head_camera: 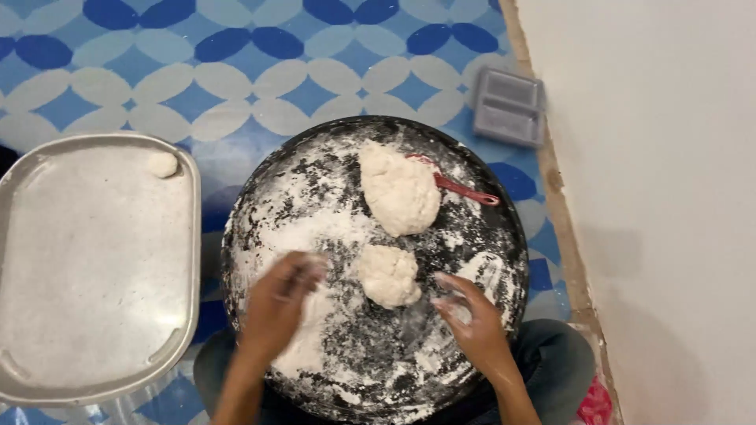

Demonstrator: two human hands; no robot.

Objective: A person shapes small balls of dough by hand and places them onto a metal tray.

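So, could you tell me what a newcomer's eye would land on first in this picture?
Most likely the round black pan, dusted white with flour, in the middle of the blue patterned floor. Two pale dough lumps lie on it: a large lump towards the far side and a smaller lump between the left hand and right hand. A metal tray sits at left.

Round pan (260,197) centre frame; big dough lump (399,190) on it w/ scraper (461,187) at its right, small lump (389,275) below. Tray (94,267) left, dough ball (163,164) at its top. Box (509,106) upper right.
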